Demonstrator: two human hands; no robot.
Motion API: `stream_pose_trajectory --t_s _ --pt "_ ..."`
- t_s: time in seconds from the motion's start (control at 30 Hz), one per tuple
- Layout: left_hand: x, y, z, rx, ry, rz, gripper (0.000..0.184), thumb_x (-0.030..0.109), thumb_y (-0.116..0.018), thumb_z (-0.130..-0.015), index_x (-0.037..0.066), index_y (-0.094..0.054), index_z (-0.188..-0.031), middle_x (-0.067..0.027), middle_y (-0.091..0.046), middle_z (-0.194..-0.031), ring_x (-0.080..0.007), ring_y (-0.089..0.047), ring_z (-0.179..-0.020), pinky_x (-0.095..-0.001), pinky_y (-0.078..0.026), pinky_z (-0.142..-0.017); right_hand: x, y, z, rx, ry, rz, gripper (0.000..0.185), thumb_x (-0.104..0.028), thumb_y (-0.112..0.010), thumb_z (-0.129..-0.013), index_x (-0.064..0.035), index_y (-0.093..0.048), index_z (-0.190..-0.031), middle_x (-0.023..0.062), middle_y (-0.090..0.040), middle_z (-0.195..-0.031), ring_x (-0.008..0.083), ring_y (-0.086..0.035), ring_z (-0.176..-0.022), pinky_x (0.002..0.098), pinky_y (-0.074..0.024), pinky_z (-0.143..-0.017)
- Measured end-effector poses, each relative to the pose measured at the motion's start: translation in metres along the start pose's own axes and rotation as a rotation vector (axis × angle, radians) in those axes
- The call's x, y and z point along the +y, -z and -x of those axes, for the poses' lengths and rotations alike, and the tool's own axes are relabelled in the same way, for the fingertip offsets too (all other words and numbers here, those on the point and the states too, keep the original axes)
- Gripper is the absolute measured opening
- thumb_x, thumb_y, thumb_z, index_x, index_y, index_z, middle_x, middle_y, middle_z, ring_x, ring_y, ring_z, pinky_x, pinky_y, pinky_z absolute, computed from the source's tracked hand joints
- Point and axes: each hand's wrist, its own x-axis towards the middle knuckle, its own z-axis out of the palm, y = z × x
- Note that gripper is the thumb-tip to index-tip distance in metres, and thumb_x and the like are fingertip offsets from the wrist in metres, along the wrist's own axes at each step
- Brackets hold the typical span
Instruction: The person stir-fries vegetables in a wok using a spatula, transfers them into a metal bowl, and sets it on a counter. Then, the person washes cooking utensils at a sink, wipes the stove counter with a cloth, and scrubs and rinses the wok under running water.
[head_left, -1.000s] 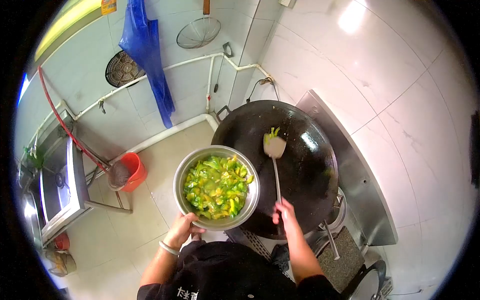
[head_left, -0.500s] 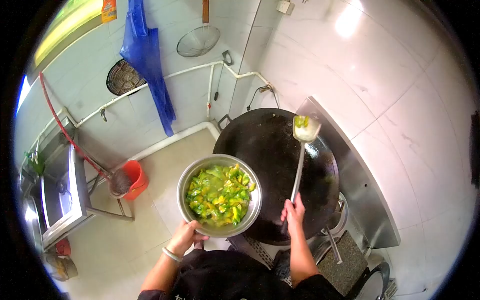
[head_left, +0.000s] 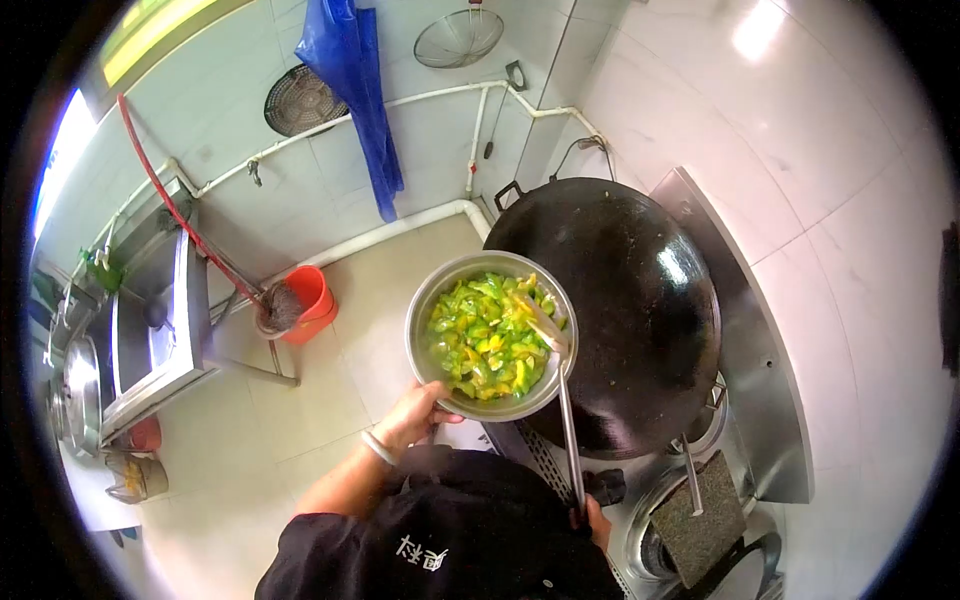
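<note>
While clamped by the rim in the left hand [head_left: 416, 412], gleaming away: round silver metal bowl [head_left: 419, 338] of glossy, chopped green-and-yellow vegetables [head_left: 483, 342], with long-handled metal spatula [head_left: 570, 420] dipped in, gripped by the right hand [head_left: 594, 522], beside broad black wok [head_left: 630, 330].

Your view is bright, with daylight coming at the upper left through the window [head_left: 68, 155]. A strong white glare sits high on the tiled wall [head_left: 870, 250], and another shines inside the wok [head_left: 600, 330], near its upper right rim. The metal of the sink [head_left: 185, 345] also gives you bright reflections. The head of the spatula [head_left: 548, 328] is a little soft, perhaps from motion, inside the rim of the bowl [head_left: 417, 345]. Toward the round black border, straight lines bend and details become blurred.
</note>
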Motion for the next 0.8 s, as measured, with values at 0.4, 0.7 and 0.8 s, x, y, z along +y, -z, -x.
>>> stream_pose_trajectory --t_s 0.4,0.7,0.8 --pt "-0.014 0.009 -0.005 -0.012 0.023 0.012 0.045 0.003 -0.047 -0.087 -0.008 -0.041 -0.13 -0.0183 -0.059 -0.117 -0.0257 -0.066 -0.093 -0.0308 -0.061 -0.065 -0.034 0.026 -0.007 -0.091 -0.209 -0.313 0.026 -0.026 -0.043 -0.101 -0.0034 -0.056 -0.1 0.0059 -0.055 -0.066 0.0144 -0.052 -0.057 0.0303 -0.0429 -0.056" --pt "-0.017 -0.002 -0.003 0.012 -0.002 0.141 0.045 -0.002 -0.05 -0.084 -0.004 -0.042 -0.128 -0.0194 -0.061 -0.108 -0.0264 -0.069 -0.079 -0.0285 -0.063 -0.058 -0.012 0.028 -0.005 0.036 -0.322 -0.156 0.036 -0.036 -0.044 -0.101 -0.0023 -0.056 -0.101 0.0087 -0.061 -0.064 0.0155 -0.06 -0.061 0.0316 -0.0471 -0.056" --pt "-0.014 -0.005 0.001 0.01 -0.002 0.111 0.045 -0.002 -0.05 -0.084 -0.004 -0.042 -0.128 -0.0193 -0.061 -0.108 -0.0266 -0.069 -0.08 -0.0288 -0.063 -0.059 -0.047 0.023 -0.011 0.15 -0.038 0.285 0.042 -0.041 -0.042 -0.1 -0.0029 -0.058 -0.098 0.0081 -0.061 -0.064 0.0147 -0.061 -0.06 0.0306 -0.0476 -0.053"
